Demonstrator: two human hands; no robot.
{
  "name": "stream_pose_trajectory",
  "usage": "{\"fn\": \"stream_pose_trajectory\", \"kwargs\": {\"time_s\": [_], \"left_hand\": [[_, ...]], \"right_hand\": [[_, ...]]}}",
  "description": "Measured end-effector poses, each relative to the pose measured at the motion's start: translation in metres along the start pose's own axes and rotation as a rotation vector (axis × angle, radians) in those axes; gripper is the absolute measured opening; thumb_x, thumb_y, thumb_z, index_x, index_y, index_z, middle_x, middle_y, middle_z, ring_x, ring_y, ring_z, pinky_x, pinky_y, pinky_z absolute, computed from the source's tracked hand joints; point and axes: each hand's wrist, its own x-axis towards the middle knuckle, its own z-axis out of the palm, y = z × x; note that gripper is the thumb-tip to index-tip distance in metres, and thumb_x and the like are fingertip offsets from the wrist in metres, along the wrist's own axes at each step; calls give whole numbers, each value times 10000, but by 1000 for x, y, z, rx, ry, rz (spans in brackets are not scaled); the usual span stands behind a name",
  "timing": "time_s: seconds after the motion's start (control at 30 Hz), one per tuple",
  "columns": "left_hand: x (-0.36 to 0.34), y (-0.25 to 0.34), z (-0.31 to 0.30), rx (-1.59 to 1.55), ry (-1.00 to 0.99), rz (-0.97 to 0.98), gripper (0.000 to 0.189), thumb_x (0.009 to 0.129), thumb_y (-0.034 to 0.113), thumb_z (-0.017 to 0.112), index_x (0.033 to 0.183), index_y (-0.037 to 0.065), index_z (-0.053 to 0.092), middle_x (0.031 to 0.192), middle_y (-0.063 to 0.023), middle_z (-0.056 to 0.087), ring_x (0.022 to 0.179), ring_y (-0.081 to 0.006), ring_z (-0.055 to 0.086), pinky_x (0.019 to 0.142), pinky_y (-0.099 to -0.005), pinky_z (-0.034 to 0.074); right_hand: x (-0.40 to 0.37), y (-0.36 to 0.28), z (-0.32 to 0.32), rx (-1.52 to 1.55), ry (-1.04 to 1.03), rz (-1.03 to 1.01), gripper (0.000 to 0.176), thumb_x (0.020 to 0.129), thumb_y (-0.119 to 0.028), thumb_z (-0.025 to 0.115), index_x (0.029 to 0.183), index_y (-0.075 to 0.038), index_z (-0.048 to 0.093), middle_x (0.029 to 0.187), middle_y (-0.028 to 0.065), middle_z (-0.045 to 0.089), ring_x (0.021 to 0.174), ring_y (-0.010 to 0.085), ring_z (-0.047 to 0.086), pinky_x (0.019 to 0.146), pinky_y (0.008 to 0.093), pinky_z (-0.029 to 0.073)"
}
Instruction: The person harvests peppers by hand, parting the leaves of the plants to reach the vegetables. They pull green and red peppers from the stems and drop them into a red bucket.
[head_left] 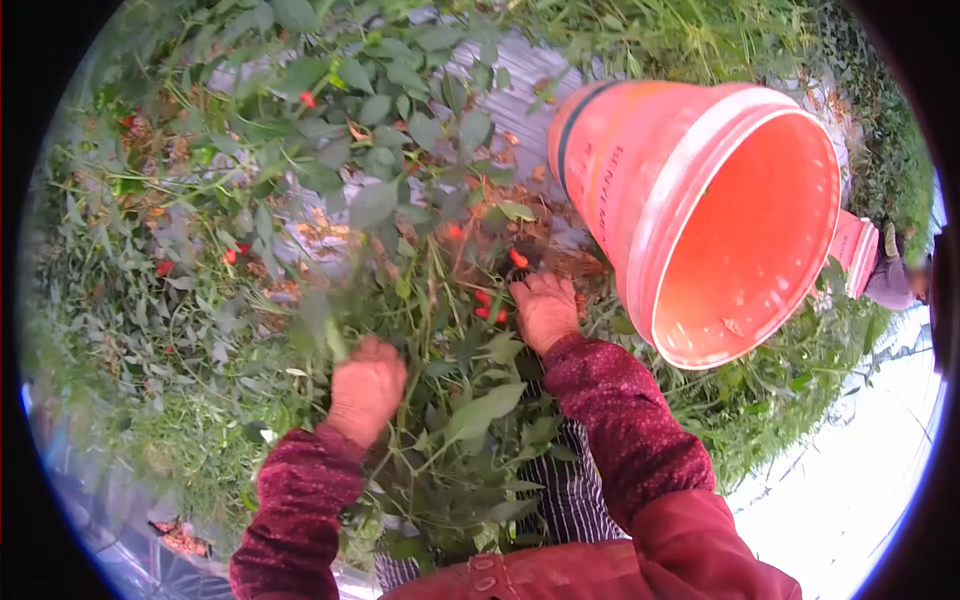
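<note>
Clutching leafy green pepper-plant stems (335,342) in left hand (365,388), grip closed round them. Reaching right hand (545,312) into foliage, fingertips (527,290) at small red chilli peppers (488,305) low on plant; grip curled, cannot tell whether closed on any pepper. Large orange plastic bucket (620,160) tilted just beside right hand, open mouth toward camera. Silver-grey plastic ground sheet (520,95) beneath plants.

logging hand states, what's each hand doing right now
Left hand: closed on stems.
Right hand: down in the leaves by the peppers; open or closed cannot be told.
</note>
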Motion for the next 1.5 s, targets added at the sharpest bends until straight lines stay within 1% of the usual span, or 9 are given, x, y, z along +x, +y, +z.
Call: {"fn": "stream_pose_trajectory", "kwargs": {"time_s": [0.23, 0.33, 0.43, 0.6, 0.8, 1.07, 1.3, 1.4, 1.5], "left_hand": [[11, -11, 14, -425, 164, -253, 219, 785, 211, 598, 841, 3, 560, 864, -162, 579, 812, -346, 584, 697, -428, 480], [37, -23, -27, -521, 340, -225, 235, 794, 192, 615, 874, -17, 545, 898, -199, 575, 793, -388, 574, 711, -443, 464], [58, -16, -62, -710, 416, -247, 222, 800, 190, 602, 910, 3, 554, 935, -207, 583, 849, -376, 581, 739, -422, 474], [54, 18, -83, -449, 571, 93, 309, 815, 253, 598, 1000, 8, 567, 1136, -178, 550, 1101, -362, 500, 969, -458, 371], [82, -21, -98, -710, 601, 108, 269, 829, 136, 574, 1047, -20, 548, 1040, -221, 579, 984, -384, 570, 846, -410, 469], [205, -91, -66, 117, 578, -292, 392, 714, -14, 559, 1101, -38, 497, 1125, -233, 528, 1000, -379, 546, 822, -406, 472], [173, -115, -62, -109, 377, -148, 279, 759, 165, 643, 1004, 39, 600, 958, -142, 632, 792, -248, 609, 665, -381, 496], [142, -166, -39, -223, 904, 97, 301, 789, 181, 651, 1063, 75, 586, 837, -117, 648, 745, -257, 616, 642, -361, 495], [101, -239, -34, -1275, 256, -292, 368, 793, 213, 684, 1122, 101, 562, 803, -79, 646, 774, -252, 608, 706, -360, 486]], "right_hand": [[22, -28, -41, 193, 146, 104, 426, 691, -69, 603, 1114, -97, 564, 1106, 101, 563, 1089, 282, 492, 914, 412, 367], [16, -79, -73, 822, 156, 123, 336, 775, -68, 607, 1108, -64, 562, 1078, 148, 605, 1013, 336, 579, 890, 363, 458], [5, -133, -78, 1668, 73, 198, 240, 905, -90, 533, 1140, -50, 561, 1018, 45, 608, 924, 159, 604, 846, 273, 487], [25, -139, -92, 2680, 117, 487, 329, 969, -285, 435, 1161, -40, 541, 1047, 57, 583, 1016, 195, 556, 908, 363, 457], [33, -124, -80, 2552, 88, 442, 261, 948, -311, 477, 920, -61, 546, 810, 40, 547, 758, 159, 537, 711, 334, 470], [35, -150, -93, 2411, -105, 550, 163, 920, -195, 528, 870, -43, 558, 734, 30, 537, 646, 139, 524, 613, 305, 465], [37, -154, -89, 2430, -43, 499, 146, 912, -173, 534, 888, -35, 574, 737, 28, 548, 642, 136, 530, 606, 289, 467], [36, -163, -88, 2370, -85, 487, 205, 921, -208, 534, 905, -12, 590, 742, 22, 554, 656, 114, 516, 612, 263, 455], [40, -164, -87, 2388, -33, 404, 186, 916, -178, 533, 913, -3, 599, 744, 35, 578, 626, 119, 527, 588, 267, 464]]}}
